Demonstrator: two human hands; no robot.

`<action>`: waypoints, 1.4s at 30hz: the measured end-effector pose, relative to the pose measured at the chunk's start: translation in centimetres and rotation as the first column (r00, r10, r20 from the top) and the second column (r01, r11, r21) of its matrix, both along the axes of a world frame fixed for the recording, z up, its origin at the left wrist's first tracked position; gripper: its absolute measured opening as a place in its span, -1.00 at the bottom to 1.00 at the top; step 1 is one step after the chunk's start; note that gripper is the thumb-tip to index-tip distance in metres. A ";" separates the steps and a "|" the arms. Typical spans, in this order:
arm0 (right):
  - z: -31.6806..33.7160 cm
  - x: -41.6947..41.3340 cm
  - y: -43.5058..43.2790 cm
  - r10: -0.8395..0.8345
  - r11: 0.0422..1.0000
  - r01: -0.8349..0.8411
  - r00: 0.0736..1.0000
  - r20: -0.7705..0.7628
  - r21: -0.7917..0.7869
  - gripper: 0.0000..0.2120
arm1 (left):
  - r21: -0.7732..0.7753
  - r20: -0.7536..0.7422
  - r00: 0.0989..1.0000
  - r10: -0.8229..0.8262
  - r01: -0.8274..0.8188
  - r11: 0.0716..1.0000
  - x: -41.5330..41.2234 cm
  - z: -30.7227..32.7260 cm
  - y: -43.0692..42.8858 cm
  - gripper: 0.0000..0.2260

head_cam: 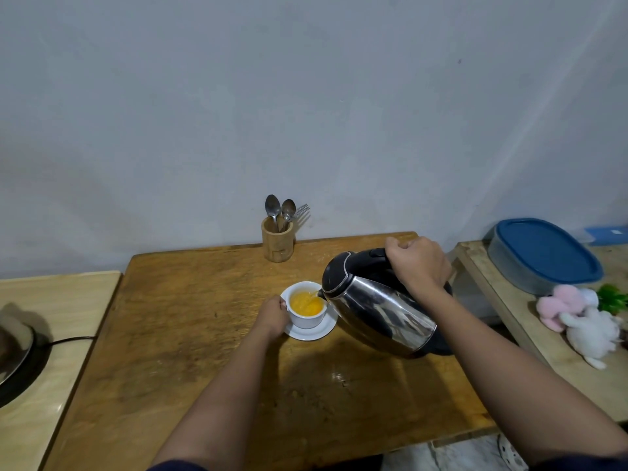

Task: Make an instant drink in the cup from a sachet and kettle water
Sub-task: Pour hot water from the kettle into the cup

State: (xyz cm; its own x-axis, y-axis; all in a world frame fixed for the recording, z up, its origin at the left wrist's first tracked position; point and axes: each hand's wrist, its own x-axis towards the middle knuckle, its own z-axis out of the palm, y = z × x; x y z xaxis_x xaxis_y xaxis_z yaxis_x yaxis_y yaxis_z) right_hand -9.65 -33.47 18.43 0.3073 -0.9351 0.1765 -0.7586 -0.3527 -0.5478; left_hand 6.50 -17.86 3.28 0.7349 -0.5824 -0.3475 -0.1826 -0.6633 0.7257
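Observation:
A white cup point(307, 320) stands on a white saucer point(323, 331) in the middle of the wooden table point(190, 334). Orange liquid fills much of the cup. My left hand point(273, 314) grips the cup's left side. My right hand point(418, 263) is closed around the black handle of a steel kettle point(380, 309). The kettle is tilted to the left, its spout over the cup's right rim, and water runs into the cup. No sachet is in view.
A wooden holder point(277, 243) with two spoons and a fork stands at the table's back edge. Left, a lighter counter holds a dark appliance point(17, 362) with a cord. Right, a shelf carries a blue-lidded container point(543, 254) and plush toys point(577, 317).

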 end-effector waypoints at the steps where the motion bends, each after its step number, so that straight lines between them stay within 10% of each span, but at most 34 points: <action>1: 0.0 0.0 0.0 0.004 1.000 -0.004 1.000 0.001 0.001 -0.57 | -0.003 -0.002 1.000 -0.001 0.001 1.000 0.0 0.0 0.0 -0.88; 42: 0.1 0.5 0.3 0.041 0.999 -0.040 0.999 0.002 -0.011 -0.59 | 0.029 -0.036 0.998 -0.047 0.048 0.998 0.3 0.7 0.2 -0.87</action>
